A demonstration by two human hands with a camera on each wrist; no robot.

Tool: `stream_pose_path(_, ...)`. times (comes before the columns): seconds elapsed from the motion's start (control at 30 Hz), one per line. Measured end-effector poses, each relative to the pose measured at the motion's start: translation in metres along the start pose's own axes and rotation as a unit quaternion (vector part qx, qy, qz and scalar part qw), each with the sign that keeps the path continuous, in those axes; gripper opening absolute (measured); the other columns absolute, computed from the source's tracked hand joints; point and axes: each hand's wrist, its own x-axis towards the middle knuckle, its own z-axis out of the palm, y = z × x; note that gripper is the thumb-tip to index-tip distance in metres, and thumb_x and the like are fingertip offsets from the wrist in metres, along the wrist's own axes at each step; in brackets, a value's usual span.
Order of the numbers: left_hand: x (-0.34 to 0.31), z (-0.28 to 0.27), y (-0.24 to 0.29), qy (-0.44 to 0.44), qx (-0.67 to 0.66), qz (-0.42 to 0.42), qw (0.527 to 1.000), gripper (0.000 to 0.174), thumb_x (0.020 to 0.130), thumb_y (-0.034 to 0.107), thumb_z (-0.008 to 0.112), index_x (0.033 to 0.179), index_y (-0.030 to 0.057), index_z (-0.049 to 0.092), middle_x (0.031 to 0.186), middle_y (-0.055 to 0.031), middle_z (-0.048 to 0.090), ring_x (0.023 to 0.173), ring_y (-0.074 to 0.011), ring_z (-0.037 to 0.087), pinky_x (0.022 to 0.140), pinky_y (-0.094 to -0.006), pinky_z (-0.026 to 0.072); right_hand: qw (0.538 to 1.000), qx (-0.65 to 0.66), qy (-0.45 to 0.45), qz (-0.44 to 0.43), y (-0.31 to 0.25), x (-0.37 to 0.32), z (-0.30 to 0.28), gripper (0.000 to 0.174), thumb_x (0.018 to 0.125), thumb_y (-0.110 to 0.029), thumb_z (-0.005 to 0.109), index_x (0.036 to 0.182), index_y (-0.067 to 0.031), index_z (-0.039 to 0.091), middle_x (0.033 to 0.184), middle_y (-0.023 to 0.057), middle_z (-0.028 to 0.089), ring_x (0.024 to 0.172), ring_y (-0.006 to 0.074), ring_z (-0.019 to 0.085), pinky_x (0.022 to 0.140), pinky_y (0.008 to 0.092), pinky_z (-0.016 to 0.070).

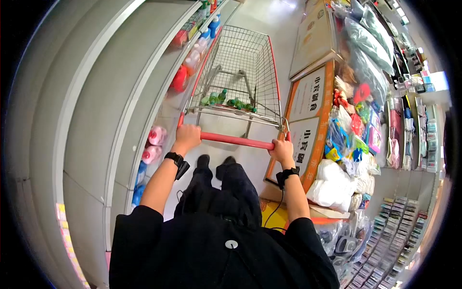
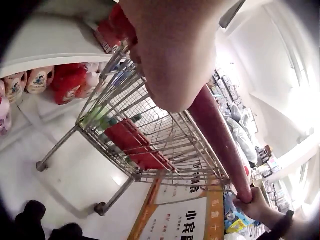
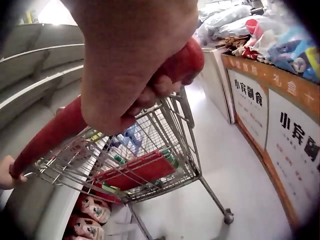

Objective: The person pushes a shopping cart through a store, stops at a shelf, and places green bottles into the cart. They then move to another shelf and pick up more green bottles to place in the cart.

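Observation:
A wire shopping cart (image 1: 240,58) with red edges stands ahead of the person. Its red handlebar (image 1: 236,140) runs between both hands. At the bar's left end the left hand (image 1: 188,137) grips it. Near the right end, the right hand (image 1: 282,150) wraps its fingers round the bar, seen up close in the right wrist view. Inside the basket lie several green bottles (image 1: 220,97), toward the handle side. A red panel (image 3: 135,171) is fixed to the cart's near face under the handle.
Grey shelves (image 1: 110,91) line the left side, with pink jugs (image 1: 153,153) and a red jug (image 1: 180,79) low down. On the right stands an orange-edged display bin (image 1: 308,125) heaped with bagged goods (image 1: 337,183). White floor (image 3: 220,165) runs between them.

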Motion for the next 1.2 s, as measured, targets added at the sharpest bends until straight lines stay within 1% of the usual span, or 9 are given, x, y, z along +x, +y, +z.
stream_pose_path(0.3, -0.135, 0.032, 0.013, 0.005, 0.01, -0.006, 1.0, 0.016, 0.064, 0.023, 0.065, 0.071, 0.0095, 0.071, 0.067, -0.013, 0.066, 0.064, -0.0303, 0.067, 0.06, -0.0407, 0.053, 1.0, 0.004, 0.019, -0.004, -0.058, -0.123, 0.01, 0.018, 0.068, -0.03, 0.065, 0.063, -0.0122, 0.065, 0.058, 0.01, 0.062, 0.056, 0.0292, 0.063, 0.057, 0.0388, 0.0515)
stream_pose_path(0.5, -0.224, 0.049, 0.03, 0.011, 0.045, -0.017, 0.999, 0.018, 0.067, 0.026, 0.064, 0.07, 0.0089, 0.071, 0.065, -0.0139, 0.066, 0.063, -0.0311, 0.066, 0.06, -0.0415, 0.0528, 0.999, 0.016, 0.043, -0.011, -0.085, -0.202, 0.026, 0.018, 0.067, -0.03, 0.064, 0.063, -0.0127, 0.065, 0.058, 0.0104, 0.062, 0.055, 0.0302, 0.062, 0.055, 0.0411, 0.0507)
stream_pose_path(0.6, -0.275, 0.049, 0.041, 0.021, 0.022, -0.025, 0.999, 0.019, 0.068, 0.026, 0.064, 0.072, 0.0093, 0.071, 0.065, -0.014, 0.066, 0.063, -0.0313, 0.066, 0.061, -0.0418, 0.0528, 0.999, 0.034, 0.01, -0.016, -0.1, -0.246, 0.027, 0.017, 0.067, -0.029, 0.064, 0.065, -0.012, 0.065, 0.06, 0.0108, 0.063, 0.058, 0.0304, 0.063, 0.057, 0.0411, 0.051)
stream_pose_path(0.63, -0.29, 0.053, 0.04, 0.021, 0.029, 0.001, 0.999, 0.019, 0.069, 0.026, 0.063, 0.073, 0.0098, 0.071, 0.065, -0.0135, 0.066, 0.062, -0.0313, 0.066, 0.061, -0.0422, 0.0527, 0.999, 0.032, -0.001, -0.02, -0.106, -0.261, 0.028, 0.017, 0.068, -0.029, 0.064, 0.068, -0.0118, 0.066, 0.062, 0.0108, 0.064, 0.061, 0.0301, 0.064, 0.06, 0.0409, 0.0512)
stream_pose_path(0.67, -0.305, 0.057, 0.042, 0.017, 0.025, -0.007, 1.0, 0.018, 0.069, 0.026, 0.063, 0.072, 0.0098, 0.071, 0.065, -0.0133, 0.066, 0.062, -0.0313, 0.066, 0.061, -0.0422, 0.0526, 0.999, 0.027, -0.005, -0.017, -0.111, -0.275, 0.029, 0.017, 0.068, -0.029, 0.064, 0.068, -0.0118, 0.066, 0.062, 0.0107, 0.064, 0.061, 0.03, 0.064, 0.06, 0.0408, 0.0512)
stream_pose_path(0.73, -0.34, 0.057, 0.046, 0.006, 0.021, -0.015, 1.0, 0.018, 0.07, 0.026, 0.063, 0.072, 0.0098, 0.071, 0.065, -0.0129, 0.066, 0.062, -0.0311, 0.066, 0.06, -0.0423, 0.0524, 1.0, 0.023, -0.014, -0.005, -0.133, -0.305, 0.025, 0.017, 0.068, -0.028, 0.064, 0.067, -0.0117, 0.066, 0.062, 0.0105, 0.064, 0.061, 0.0298, 0.064, 0.06, 0.0407, 0.0512)
stream_pose_path(0.9, -0.411, 0.064, 0.041, 0.013, 0.029, 0.028, 0.999, 0.026, 0.073, 0.036, 0.066, 0.07, 0.0104, 0.07, 0.067, -0.0109, 0.067, 0.062, -0.029, 0.066, 0.059, -0.0409, 0.0522, 1.0, 0.02, -0.01, 0.008, -0.176, -0.377, 0.028, 0.017, 0.068, -0.028, 0.063, 0.067, -0.0112, 0.066, 0.062, 0.0101, 0.064, 0.061, 0.0297, 0.064, 0.062, 0.0407, 0.0515)
stream_pose_path(1.0, -0.454, 0.075, 0.032, 0.036, 0.023, 0.037, 0.998, 0.024, 0.073, 0.033, 0.066, 0.07, 0.01, 0.07, 0.067, -0.0105, 0.067, 0.063, -0.0283, 0.066, 0.059, -0.0404, 0.0522, 0.999, 0.021, -0.006, 0.031, -0.212, -0.421, 0.028, 0.017, 0.068, -0.028, 0.064, 0.067, -0.0111, 0.066, 0.062, 0.0099, 0.064, 0.061, 0.0298, 0.064, 0.062, 0.0407, 0.0517)
stream_pose_path(1.2, -0.538, 0.09, 0.024, 0.03, 0.036, 0.044, 0.998, 0.022, 0.07, 0.032, 0.068, 0.069, 0.0099, 0.07, 0.068, -0.0107, 0.067, 0.063, -0.028, 0.066, 0.059, -0.0395, 0.0523, 0.999, 0.012, -0.026, 0.041, -0.27, -0.508, 0.031, 0.021, 0.072, -0.031, 0.06, 0.068, -0.0123, 0.067, 0.065, 0.0121, 0.065, 0.062, 0.0301, 0.065, 0.062, 0.0409, 0.0519)
